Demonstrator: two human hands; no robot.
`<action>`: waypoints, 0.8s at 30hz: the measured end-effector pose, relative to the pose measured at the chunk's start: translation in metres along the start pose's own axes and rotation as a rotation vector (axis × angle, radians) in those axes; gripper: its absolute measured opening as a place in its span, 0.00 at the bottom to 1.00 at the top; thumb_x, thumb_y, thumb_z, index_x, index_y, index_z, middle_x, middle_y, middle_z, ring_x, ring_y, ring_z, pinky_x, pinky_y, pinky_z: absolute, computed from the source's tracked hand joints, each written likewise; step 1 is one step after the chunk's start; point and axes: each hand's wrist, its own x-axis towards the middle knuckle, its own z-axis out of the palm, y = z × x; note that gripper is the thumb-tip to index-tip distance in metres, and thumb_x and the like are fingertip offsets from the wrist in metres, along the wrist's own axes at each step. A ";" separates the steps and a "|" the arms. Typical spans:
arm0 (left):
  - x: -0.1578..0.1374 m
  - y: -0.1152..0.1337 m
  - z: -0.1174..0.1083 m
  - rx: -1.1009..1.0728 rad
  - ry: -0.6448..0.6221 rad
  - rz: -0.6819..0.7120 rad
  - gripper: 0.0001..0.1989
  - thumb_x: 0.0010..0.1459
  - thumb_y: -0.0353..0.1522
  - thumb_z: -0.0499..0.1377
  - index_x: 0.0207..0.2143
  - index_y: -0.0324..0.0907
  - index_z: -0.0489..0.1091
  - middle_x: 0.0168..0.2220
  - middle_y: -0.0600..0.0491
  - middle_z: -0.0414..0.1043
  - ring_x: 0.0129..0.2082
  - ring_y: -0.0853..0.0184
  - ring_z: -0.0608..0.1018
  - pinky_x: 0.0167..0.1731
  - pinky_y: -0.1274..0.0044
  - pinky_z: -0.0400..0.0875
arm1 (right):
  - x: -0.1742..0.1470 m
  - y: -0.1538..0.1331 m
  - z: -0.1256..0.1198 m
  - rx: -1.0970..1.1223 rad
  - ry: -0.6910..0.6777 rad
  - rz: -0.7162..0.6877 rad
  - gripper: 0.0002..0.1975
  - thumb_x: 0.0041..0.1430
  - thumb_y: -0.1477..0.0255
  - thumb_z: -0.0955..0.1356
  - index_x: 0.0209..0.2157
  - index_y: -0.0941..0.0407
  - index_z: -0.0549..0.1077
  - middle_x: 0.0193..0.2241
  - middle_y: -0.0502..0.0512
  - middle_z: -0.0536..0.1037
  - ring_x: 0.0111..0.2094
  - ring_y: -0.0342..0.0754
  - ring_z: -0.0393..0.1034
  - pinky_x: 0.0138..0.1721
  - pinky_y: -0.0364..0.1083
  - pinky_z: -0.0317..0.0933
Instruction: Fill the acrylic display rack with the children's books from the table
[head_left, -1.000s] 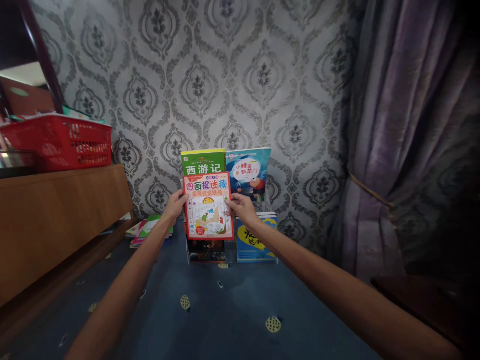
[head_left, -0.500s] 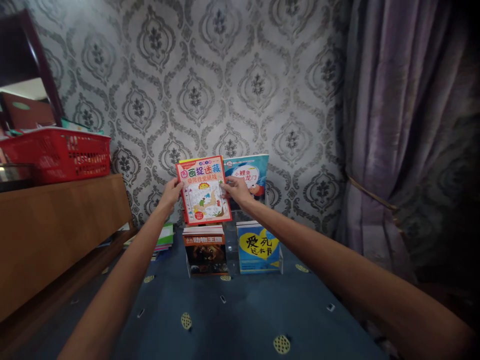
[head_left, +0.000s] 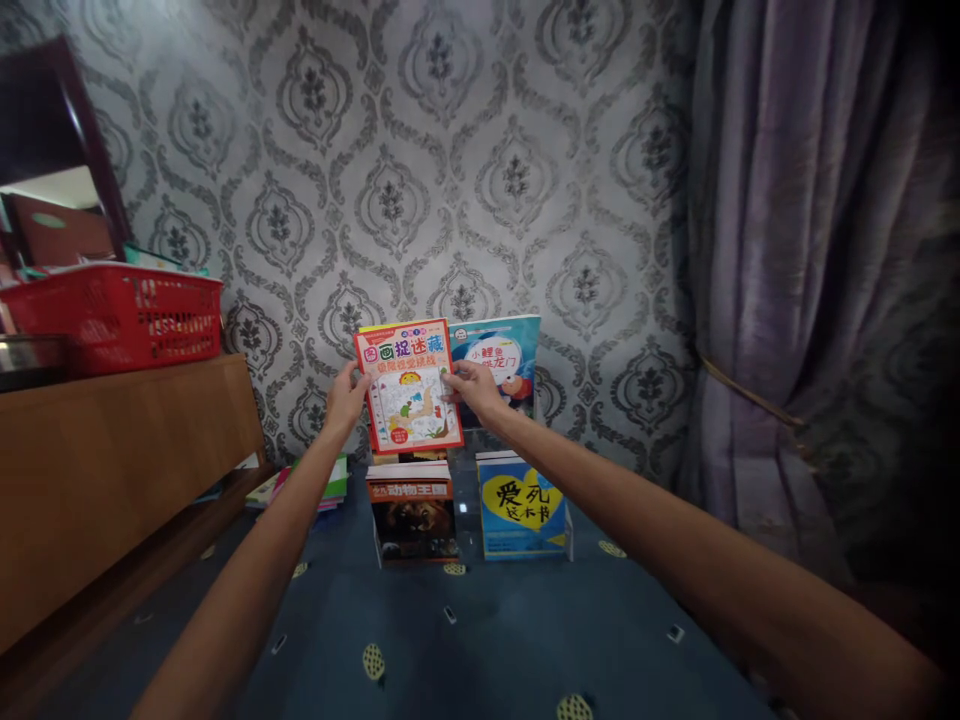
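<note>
A red-bordered picture book [head_left: 411, 395] is held upright between my two hands, its front cover facing me. My left hand [head_left: 346, 400] grips its left edge, and my right hand [head_left: 474, 388] pinches its right edge with the thumb on the cover. Below it, a dark book with a lion on the cover [head_left: 414, 518] stands in front of other books. To the right, a blue book with a yellow heart [head_left: 523, 508] stands in a clear holder. Behind my right hand is a teal book with a fish picture [head_left: 517, 350].
More books [head_left: 330, 482] lie stacked at the left on the dark blue cloth [head_left: 450, 660]. A red plastic basket [head_left: 112, 310] sits on a wooden cabinet [head_left: 127, 440] at far left. A purple curtain [head_left: 772, 300] hangs at right, beside the patterned wall.
The view has shifted slightly, so the books sit a little lower in the picture. Both hands keep hold of the red-bordered book, which stays at almost the same place.
</note>
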 end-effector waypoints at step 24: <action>0.002 -0.002 -0.001 -0.256 -0.273 -0.252 0.31 0.51 0.47 0.64 0.54 0.47 0.64 0.45 0.48 0.79 0.37 0.57 0.82 0.29 0.68 0.79 | 0.034 -0.014 0.002 0.065 0.037 -0.014 0.07 0.48 0.74 0.75 0.27 0.56 0.73 0.25 0.49 0.76 0.27 0.42 0.71 0.23 0.38 0.73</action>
